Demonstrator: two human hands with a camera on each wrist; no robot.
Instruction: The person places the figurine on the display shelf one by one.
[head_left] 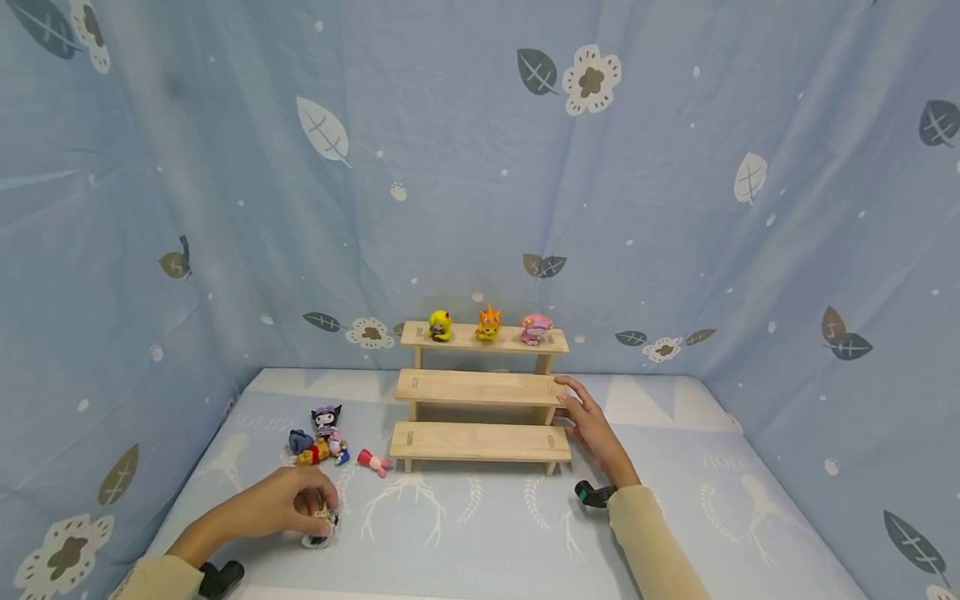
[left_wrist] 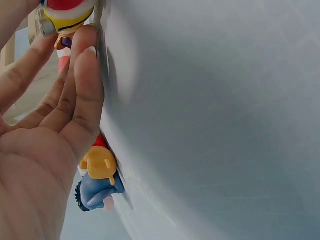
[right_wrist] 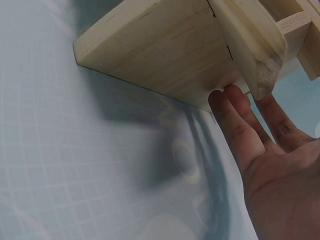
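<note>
I am watching the left hand pinching a small red, white and yellow figure low at the front left of the worktop; its thumb and fingers are curling about the toy, parted only by the toy's own width; I am not able to tell whether its lower end is touching the surface.

Just beyond that hand, four toys are sitting close together: a black-and-purple figure at the back, a blue figure, a yellow bear in red and a pink-and-blue figure; a red-and-pink figure is lying apart, between them and the wooden stand.

Over on the other side, I am seeing the right hand touching the right end of the stand's middle tier; its fingers are reaching out, slightly bent and a little apart; I cannot tell whether they are gripping the wood or merely resting there.

Along the top tier, a yellow figure, a spiky orange figure and a pink figure are standing in a spaced row; a blue patterned curtain is hanging behind.
</note>
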